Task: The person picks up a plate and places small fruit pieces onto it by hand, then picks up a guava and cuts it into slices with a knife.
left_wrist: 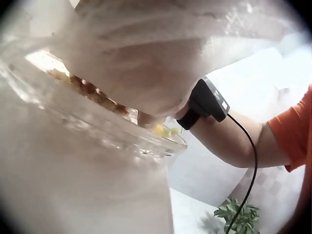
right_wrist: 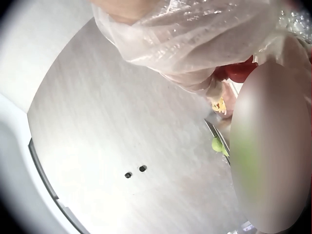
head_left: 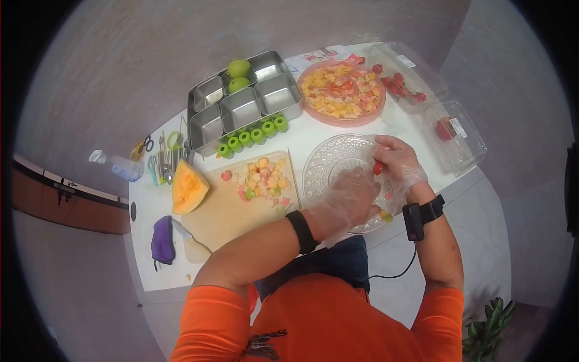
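Both hands wear clear plastic gloves and work over a patterned glass plate (head_left: 318, 166). The right hand (head_left: 399, 161) pinches a red strawberry (head_left: 378, 168) between thumb and fingers, glossy red in the right wrist view. Lower and to the left, the left hand (head_left: 350, 196) has its fingers curled round what looks like a fruit skewer; its yellow and green end (head_left: 385, 215) pokes out near the plate's front rim. A green ball (right_wrist: 217, 144) and a yellow cut piece (right_wrist: 219, 105) show below the strawberry in the right wrist view. Gloves hide most of the grip.
Left of the plate lies a cutting board (head_left: 208, 226) with cut fruit (head_left: 263, 178) and a melon wedge (head_left: 190, 187). Behind are a steel compartment tray (head_left: 241, 107), green cutters (head_left: 258, 135) and a pink fruit platter (head_left: 344, 122). Clear boxes (head_left: 470, 151) with strawberries stand right.
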{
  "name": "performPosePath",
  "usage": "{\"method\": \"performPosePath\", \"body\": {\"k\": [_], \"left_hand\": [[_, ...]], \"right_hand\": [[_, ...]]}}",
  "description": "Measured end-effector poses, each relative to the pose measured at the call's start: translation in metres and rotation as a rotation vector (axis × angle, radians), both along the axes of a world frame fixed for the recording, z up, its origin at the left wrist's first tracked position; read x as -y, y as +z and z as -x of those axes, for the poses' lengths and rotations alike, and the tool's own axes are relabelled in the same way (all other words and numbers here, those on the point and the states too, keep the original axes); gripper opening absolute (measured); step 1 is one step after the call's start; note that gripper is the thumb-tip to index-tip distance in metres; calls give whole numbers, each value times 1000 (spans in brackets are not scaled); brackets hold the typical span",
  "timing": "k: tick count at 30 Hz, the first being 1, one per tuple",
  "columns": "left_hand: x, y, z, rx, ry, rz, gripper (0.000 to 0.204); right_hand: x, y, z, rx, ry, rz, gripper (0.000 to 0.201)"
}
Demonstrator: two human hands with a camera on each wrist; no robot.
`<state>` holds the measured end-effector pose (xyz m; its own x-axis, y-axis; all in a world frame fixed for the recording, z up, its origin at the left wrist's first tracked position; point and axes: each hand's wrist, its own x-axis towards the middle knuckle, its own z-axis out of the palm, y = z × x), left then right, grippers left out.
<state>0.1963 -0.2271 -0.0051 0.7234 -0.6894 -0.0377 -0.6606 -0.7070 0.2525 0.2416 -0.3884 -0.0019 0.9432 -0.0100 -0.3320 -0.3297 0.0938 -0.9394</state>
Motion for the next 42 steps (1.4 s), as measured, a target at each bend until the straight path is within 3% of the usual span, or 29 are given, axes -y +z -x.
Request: {"method": "performPosePath", "body": {"k": [2,8,12,15,17,18,21,23,24,26,27,31,33,36,38,42], "left_hand": [[-13,-9,3,85,-131,94,38],[-47,8,-5,-116,-105,-18,39],[4,20,11,-43,-165,177,43],[37,20,22,-139,-62,10,47],[41,9,29,20,87,239,44],[40,2,28,19,92,237,44],[26,-2,24,-174,-44,138,40],[8,-21,28,100,-183,281,30],[-1,-23,27,98,-183,274,30],[-22,-5,19,73,-193,-42,22],[-32,-3,15,152,-245,-27,15],[-57,10,16,128,-193,-81,19],[-66,7,16,123,-133,60,22],[-75,19,17,78,-61,144,29],[-84,18,19,91,-40,192,31],[-107,21,30,141,56,282,37]], "right_hand": [[0,0,2,6,21,-8,40],[0,-6,2,59,9,48,37],[-1,-3,1,-9,6,-53,34],[-3,4,-1,-47,9,-114,30],[-7,8,-1,-62,11,-73,33],[-8,7,-2,-63,16,-74,33],[-6,1,-6,-35,43,-13,33],[-5,-5,-8,-29,44,-19,30],[-6,-4,-7,-31,44,-25,30],[-12,6,-2,-51,-2,6,34],[-12,5,-3,-53,-4,2,34],[-9,-8,-5,-1,27,66,35],[-11,-14,-2,43,63,93,35],[-16,-15,6,115,59,222,33],[-17,-13,10,602,229,809,35],[-7,-2,3,691,191,865,37]]}}
